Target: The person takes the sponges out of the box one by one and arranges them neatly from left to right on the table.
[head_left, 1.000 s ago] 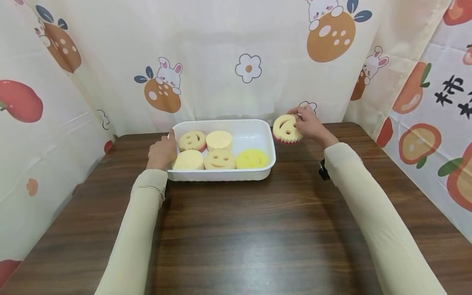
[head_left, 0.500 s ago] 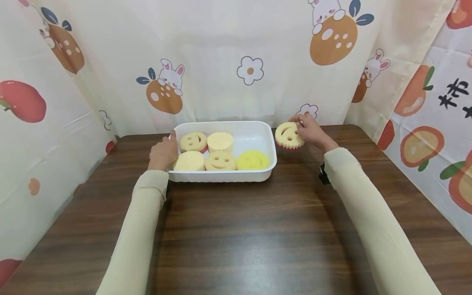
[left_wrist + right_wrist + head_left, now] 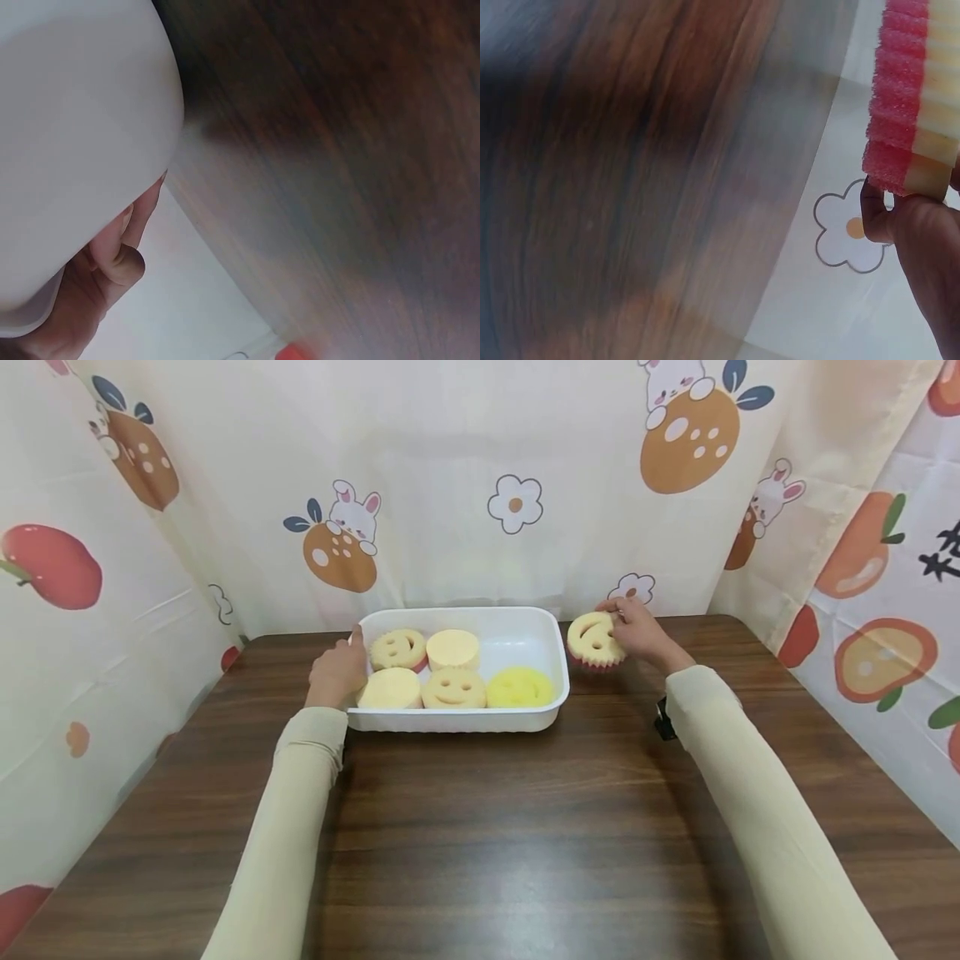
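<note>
My right hand (image 3: 643, 633) pinches a round smiley sponge (image 3: 588, 641) by its edge, just right of the white tray (image 3: 521, 653). Its pale yellow face is up, and the right wrist view shows a red, scalloped scrubbing layer (image 3: 894, 112) underneath. At the tray's left end my left hand (image 3: 337, 672) grips the rim; its fingers (image 3: 129, 262) bend against the outer wall in the left wrist view. Inside the tray lie a smiley sponge (image 3: 397, 649) with a red base, two plain round sponges (image 3: 453, 650), another smiley sponge (image 3: 454, 690) and a bright yellow one (image 3: 521, 688).
The tray stands toward the back of a dark wood table (image 3: 517, 827). A patterned curtain (image 3: 450, 543) hangs right behind it, with more printed cloth on both sides. The tray's back right part is bare white plastic.
My right hand has lowered the smiley sponge a little beside the tray. The left hand stays at the tray's left end, and the head view has shifted slightly.
</note>
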The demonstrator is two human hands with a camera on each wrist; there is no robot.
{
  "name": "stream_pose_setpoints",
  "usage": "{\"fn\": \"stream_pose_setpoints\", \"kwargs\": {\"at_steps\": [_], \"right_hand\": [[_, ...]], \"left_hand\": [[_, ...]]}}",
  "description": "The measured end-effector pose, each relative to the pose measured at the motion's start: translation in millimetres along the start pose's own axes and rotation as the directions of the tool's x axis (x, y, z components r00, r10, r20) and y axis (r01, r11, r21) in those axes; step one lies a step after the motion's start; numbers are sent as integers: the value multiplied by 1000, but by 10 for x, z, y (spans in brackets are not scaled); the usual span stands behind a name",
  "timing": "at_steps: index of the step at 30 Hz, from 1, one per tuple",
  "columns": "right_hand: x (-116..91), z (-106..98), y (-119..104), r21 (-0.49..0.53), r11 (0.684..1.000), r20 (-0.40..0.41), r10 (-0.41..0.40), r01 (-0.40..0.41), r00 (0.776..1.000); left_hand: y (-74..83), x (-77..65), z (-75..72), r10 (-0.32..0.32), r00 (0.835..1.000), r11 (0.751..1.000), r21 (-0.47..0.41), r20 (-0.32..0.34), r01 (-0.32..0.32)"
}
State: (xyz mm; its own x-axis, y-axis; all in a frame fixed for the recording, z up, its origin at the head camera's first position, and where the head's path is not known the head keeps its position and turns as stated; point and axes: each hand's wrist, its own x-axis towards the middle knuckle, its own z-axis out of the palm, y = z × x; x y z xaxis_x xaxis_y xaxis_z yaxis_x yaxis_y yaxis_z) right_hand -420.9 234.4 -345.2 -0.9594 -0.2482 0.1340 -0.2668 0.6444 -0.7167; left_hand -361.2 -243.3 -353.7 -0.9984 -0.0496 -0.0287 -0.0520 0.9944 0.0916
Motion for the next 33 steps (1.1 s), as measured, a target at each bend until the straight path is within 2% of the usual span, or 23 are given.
{"fn": "stream_pose_setpoints", "kwargs": {"at_steps": [4,13,23,33], "right_hand": [[-15,10,66,65,998,-15,24,-23,1000],[-16,86,140,41,996,-10,77,-77,997],[54,107,122,1,999,7,46,-46,999],[49,153,167,-26,998,33,63,-62,997]], "left_hand": [[-11,5,14,8,1000,1000,-9,-11,-8],[-14,32,6,0,1000,1000,-15,0,0],[-13,27,-15,-2,1000,1000,-9,-21,2],[-22,24,5,0,1000,1000,-7,-28,0]]}}
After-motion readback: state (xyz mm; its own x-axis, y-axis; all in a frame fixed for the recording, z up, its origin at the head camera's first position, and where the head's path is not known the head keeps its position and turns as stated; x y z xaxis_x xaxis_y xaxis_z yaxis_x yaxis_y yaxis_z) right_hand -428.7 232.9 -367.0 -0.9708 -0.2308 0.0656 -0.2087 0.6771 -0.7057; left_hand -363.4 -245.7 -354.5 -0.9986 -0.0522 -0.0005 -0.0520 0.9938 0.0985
